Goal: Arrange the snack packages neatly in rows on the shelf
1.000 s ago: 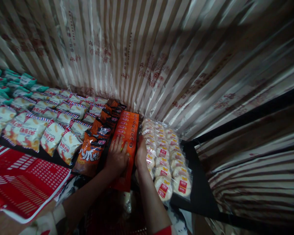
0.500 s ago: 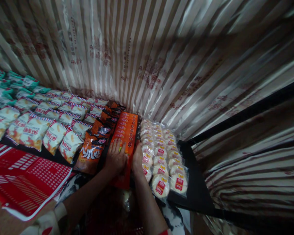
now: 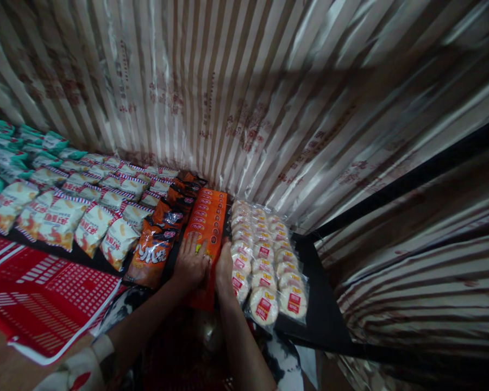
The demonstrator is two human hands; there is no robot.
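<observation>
A row of flat orange snack packs [image 3: 208,214] lies on a black shelf [image 3: 324,312], running back to the curtain. My left hand [image 3: 190,264] rests flat on the nearest orange pack, fingers spread. My right hand [image 3: 224,273] is pressed edge-on against the right side of that same pack, between it and the clear bags of round rice crackers [image 3: 269,255]. Neither hand grips anything. To the left of my left hand stand dark orange snack bags [image 3: 152,251].
White snack bags with red and blue trim [image 3: 89,203] fill the shelf's left, green bags [image 3: 8,144] beyond them. A red and white sheet [image 3: 44,293] lies at lower left. A striped shiny curtain [image 3: 269,98] backs the shelf. The shelf's right corner is bare.
The view has shifted slightly, so everything sits a little lower left. Both hands stay on the orange pack, drawn back a little toward me.
</observation>
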